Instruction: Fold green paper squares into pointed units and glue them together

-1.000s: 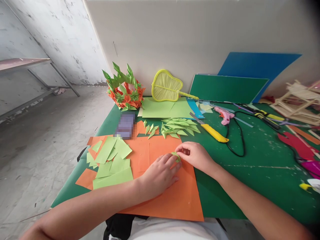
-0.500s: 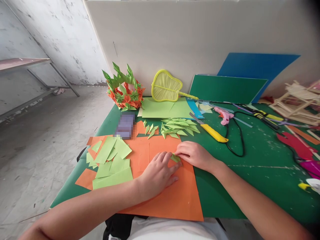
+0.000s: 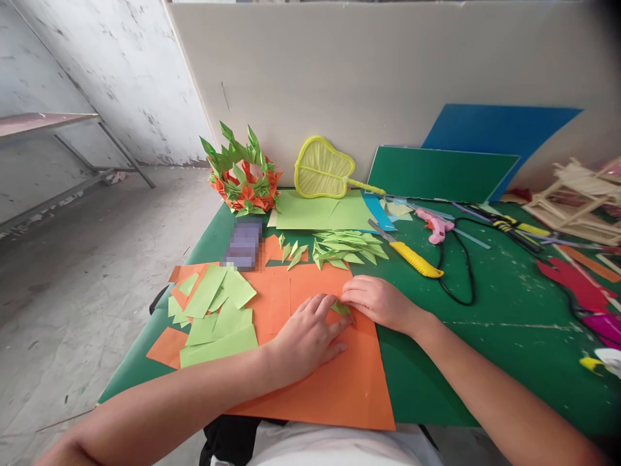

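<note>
A small folded piece of green paper (image 3: 341, 307) is pressed against the large orange sheet (image 3: 359, 388), partly hidden by my fingers. My left hand (image 3: 308, 336) lies over its left side, thumb and fingertips on the paper. From the right, my right hand (image 3: 377, 301) pinches the upper edge with its fingers together. Left of my hands is a loose heap of cut green paper (image 3: 220, 323) with some orange pieces. Beyond them sits a pile of folded green paper leaves (image 3: 347, 247), with a few smaller ones beside it.
Behind stand an orange-and-green paper crown (image 3: 245, 184) and a yellow fan (image 3: 323, 169). To the right lie a yellow utility knife (image 3: 414, 259), blade out, and a pink glue gun (image 3: 436, 225) with a looping black cord. A pixelated dark rectangle (image 3: 243, 244) lies at the left.
Hardly anything differs. Both hands stay on the green paper piece, and the view has shifted very slightly.
</note>
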Motion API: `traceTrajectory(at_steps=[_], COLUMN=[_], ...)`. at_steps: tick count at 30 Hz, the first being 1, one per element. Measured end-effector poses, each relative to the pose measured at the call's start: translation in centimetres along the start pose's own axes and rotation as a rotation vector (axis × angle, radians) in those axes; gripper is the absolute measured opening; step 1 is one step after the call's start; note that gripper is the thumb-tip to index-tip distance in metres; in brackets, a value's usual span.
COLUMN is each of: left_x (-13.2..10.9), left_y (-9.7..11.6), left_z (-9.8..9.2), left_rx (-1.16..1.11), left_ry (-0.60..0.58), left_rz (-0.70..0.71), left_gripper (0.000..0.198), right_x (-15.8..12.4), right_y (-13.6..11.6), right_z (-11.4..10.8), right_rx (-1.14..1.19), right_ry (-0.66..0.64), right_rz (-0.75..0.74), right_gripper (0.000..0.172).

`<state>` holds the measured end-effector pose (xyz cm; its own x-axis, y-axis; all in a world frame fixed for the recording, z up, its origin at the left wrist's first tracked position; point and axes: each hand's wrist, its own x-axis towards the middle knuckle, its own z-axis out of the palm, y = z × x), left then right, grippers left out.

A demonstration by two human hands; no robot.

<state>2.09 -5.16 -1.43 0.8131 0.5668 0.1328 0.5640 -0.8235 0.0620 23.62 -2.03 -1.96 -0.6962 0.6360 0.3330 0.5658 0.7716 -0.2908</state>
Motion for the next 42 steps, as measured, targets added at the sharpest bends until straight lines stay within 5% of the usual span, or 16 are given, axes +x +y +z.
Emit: traceTrajectory(at_steps=[12,32,42], left_x=[0.2,0.5,1.4], left_y=[0.1,-0.7,-3.2], left_z=[-0.4,-0.2,-0.1], left_rx=[0.054,0.002,-0.158], left_ry=[-0.044,-0.036,0.047], left_rz=[0.009,0.045,0.118], left_gripper=[0.040,0.044,0.029], right_x=[-0.1,-0.4,-0.9], right_y=[-0.2,-0.4,0.6], right_z=[-0.1,-1.7,-1.9], right_rx=[-0.136,0.059,-0.047], right_ry=[-0.078,-0.127,-0.162], right_rz=[-0.041,0.036,0.068], right_gripper=[0.028,0.022,0.029])
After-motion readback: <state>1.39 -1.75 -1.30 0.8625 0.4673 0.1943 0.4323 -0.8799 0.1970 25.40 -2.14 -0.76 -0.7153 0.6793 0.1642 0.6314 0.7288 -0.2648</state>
